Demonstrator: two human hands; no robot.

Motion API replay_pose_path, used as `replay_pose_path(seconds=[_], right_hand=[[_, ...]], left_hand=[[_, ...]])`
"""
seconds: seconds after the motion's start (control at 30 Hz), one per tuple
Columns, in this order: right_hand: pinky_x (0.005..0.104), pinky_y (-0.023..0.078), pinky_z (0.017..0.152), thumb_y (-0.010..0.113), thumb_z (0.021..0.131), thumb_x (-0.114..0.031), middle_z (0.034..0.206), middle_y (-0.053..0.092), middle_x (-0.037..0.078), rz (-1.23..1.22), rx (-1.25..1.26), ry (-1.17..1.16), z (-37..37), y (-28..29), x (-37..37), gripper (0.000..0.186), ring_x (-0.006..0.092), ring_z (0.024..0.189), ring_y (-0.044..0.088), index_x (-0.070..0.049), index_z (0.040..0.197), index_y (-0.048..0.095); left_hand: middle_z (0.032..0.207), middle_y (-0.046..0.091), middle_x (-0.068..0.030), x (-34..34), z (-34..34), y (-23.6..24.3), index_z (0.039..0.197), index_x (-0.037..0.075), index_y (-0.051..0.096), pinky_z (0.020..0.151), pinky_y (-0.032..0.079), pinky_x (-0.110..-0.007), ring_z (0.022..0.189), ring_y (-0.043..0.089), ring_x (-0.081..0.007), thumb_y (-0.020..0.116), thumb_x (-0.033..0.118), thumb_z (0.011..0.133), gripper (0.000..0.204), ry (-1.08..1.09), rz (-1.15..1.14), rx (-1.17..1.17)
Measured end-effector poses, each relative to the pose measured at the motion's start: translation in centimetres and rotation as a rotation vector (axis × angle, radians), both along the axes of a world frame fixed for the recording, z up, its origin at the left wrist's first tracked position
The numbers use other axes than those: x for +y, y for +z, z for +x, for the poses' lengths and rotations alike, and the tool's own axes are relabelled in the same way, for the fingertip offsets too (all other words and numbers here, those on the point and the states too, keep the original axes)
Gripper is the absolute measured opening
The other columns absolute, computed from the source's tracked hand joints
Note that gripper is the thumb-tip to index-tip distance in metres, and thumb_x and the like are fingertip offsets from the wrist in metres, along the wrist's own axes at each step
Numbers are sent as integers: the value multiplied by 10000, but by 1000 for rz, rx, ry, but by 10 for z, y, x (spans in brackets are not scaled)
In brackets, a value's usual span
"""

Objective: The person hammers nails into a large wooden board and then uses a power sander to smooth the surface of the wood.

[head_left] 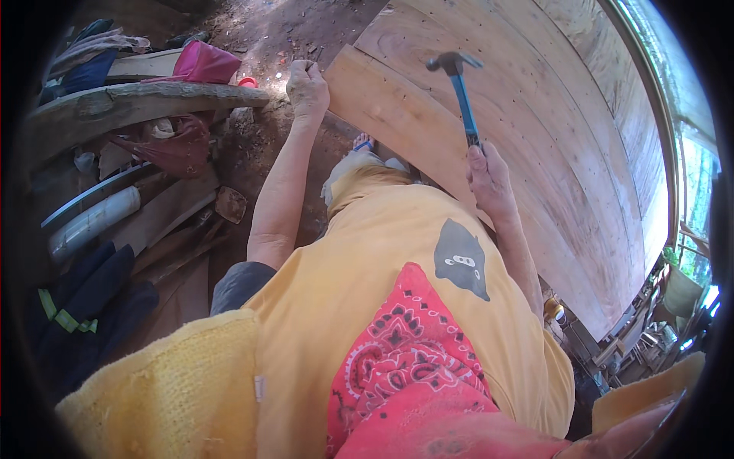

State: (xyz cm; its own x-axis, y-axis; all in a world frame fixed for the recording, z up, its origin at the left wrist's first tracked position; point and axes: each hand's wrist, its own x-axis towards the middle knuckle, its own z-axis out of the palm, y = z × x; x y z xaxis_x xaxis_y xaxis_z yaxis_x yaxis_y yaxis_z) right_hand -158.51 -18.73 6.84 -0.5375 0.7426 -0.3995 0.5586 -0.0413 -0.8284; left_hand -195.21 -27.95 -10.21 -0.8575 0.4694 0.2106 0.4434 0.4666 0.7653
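Observation:
My right hand is closed round the lower end of a claw hammer. The hammer has a blue handle and a dark metal head, and it is held upright over a large panel of wooden boards. My left hand is closed in a fist beside the panel's left corner. Its fingers hide whatever may be inside. Small dark marks dot the boards in places.
On the left, a rough plank lies near a pink bag, a dark red cloth and a whitish tube. Dark clothing with reflective strips hangs lower left. Clutter fills the right side. My foot is by the panel.

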Motion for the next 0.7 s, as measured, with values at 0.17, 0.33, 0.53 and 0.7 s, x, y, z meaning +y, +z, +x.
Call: replay_pose_path(seconds=[0.17, 0.33, 0.53, 0.7], right_hand=[[311, 439, 609, 500, 1131, -530, 748, 521, -10, 222, 366, -41, -57, 56, 18, 503, 85, 674, 507, -34, 1076, 566], [413, 493, 652, 503, 1110, -576, 766, 632, 129, 551, 155, 134, -83, 9, 38, 525, 317, 676, 618, -56, 1055, 546], [568, 499, 749, 460, 1122, -561, 844, 686, 250, 461, -420, 229, -58, -45, 47, 530, 522, 831, 641, -48, 1011, 531], [492, 501, 721, 433, 1139, -554, 772, 633, 199, 390, -220, 108, -51, -50, 42, 546, 412, 742, 620, -43, 981, 545]], left_hand=[[913, 727, -220, 0, 3, -4, 1055, 58, 629, 771, 550, -526, 856, 727, -440, 636, 148, 1037, 92, 6, 43, -82], [921, 720, -223, -2, 3, -1, 1058, 46, 638, 796, 548, -517, 889, 721, -429, 641, 139, 1030, 98, 9, 13, -153], [939, 708, -215, 0, 1, -6, 1062, 24, 641, 830, 546, -494, 914, 703, -399, 640, 131, 1022, 115, -34, 71, -208], [941, 719, -204, -1, -2, -9, 1073, 19, 641, 824, 549, -482, 902, 712, -390, 633, 139, 1032, 126, -47, 63, -216]])
